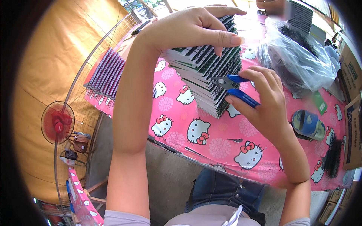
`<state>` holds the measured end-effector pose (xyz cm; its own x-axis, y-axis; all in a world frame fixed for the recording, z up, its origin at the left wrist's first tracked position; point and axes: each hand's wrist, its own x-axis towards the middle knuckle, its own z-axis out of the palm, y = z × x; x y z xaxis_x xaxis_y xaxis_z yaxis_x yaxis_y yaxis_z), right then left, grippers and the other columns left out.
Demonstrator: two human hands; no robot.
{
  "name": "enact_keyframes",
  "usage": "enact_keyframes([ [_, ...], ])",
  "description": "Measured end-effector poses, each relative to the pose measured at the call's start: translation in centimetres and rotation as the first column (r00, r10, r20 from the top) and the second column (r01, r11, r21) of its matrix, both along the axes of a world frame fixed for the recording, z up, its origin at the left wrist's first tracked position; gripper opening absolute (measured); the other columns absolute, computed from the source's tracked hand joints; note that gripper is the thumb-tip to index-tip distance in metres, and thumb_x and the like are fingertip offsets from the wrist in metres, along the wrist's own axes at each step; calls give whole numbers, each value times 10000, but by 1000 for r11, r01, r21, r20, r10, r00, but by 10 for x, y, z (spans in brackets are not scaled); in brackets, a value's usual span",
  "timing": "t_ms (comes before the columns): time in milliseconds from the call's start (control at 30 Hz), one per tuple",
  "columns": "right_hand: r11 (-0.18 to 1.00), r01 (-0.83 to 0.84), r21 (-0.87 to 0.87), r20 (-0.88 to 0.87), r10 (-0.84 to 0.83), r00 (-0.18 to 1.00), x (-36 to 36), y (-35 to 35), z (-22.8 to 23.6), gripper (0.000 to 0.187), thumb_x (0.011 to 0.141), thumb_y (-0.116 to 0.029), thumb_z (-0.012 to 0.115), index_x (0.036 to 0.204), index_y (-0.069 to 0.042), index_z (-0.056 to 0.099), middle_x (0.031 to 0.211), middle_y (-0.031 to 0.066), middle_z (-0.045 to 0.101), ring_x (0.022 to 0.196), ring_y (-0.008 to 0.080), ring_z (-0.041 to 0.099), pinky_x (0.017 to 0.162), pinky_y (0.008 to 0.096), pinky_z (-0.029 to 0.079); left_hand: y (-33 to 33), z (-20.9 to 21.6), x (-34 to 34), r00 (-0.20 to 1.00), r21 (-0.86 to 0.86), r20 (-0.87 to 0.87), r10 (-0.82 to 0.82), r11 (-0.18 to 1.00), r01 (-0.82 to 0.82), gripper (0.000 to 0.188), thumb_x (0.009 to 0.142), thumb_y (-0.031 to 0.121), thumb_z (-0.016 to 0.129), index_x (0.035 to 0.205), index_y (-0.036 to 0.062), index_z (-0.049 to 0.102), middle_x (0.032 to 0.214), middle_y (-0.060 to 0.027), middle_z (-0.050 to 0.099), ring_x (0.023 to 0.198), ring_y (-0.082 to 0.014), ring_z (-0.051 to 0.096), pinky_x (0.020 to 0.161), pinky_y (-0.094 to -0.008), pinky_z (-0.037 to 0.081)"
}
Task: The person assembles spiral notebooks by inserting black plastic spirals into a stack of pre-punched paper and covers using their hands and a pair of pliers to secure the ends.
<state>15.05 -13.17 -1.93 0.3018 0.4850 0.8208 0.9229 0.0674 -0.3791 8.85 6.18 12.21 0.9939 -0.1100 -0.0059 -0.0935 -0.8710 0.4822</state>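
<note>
A tall, slightly fanned stack of spiral-bound notebooks (215, 71) stands on the pink table, its black wire coils facing right. Over the top of this stack lies my left hand (200, 30), thumb and fingers stretched out across the upper coils. My right hand (262, 90) is closed round the blue handles of a pair of cutting pliers (243, 97). The handles are spread apart, and the grey jaws touch or nearly touch the coils at the stack's right side; the exact contact is too small to tell.
A second notebook stack with purple coils (107, 73) sits at the left. To the right are a clear plastic bag (301, 56) with black coils, a blue-labelled container (308, 125), loose black coils (333, 156) and cardboard boxes (352, 132). Another person's hand (273, 6) shows at the far right.
</note>
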Motion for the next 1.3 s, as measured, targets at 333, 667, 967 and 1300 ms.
enact_keyframes([
  [333, 881, -460, -113, -799, 194, 569, 11, -1, -7, 361, 770, -278, 768, 933, 11, 624, 761, 74, 652, 649, 164, 609, 579, 296, 478, 14, -13, 17, 951, -51, 171, -257, 962, 269, 337, 884, 325, 628, 777, 18, 719, 1413, -302, 367, 1372, -348, 292, 1091, -402, 255],
  [667, 800, -576, -166, -879, 144, 454, 29, 1, -4, 398, 780, -323, 746, 944, 15, 614, 807, 117, 670, 691, 196, 641, 623, 328, 507, 19, -12, 18, 941, 6, 174, -289, 956, 292, 327, 870, 326, 638, 732, 38, 712, 1423, -302, 352, 1381, -358, 275, 1096, -447, 237],
  [967, 997, -71, -6, -55, 71, 996, 7, -4, -28, 413, 699, -274, 784, 987, -42, 599, 902, 124, 630, 853, 305, 615, 748, 383, 487, 17, -9, 11, 943, 6, 191, -274, 961, 278, 305, 856, 318, 640, 723, 54, 714, 1436, -300, 332, 1388, -386, 248, 1118, -481, 174],
  [1300, 717, -675, 173, -985, 130, -114, 20, -1, -7, 374, 817, -344, 730, 873, 18, 655, 718, 95, 666, 563, 108, 601, 501, 233, 466, 9, -2, 4, 958, 46, 170, -233, 973, 228, 291, 857, 304, 638, 724, 58, 716, 1403, -325, 363, 1387, -372, 258, 1116, -476, 166],
])
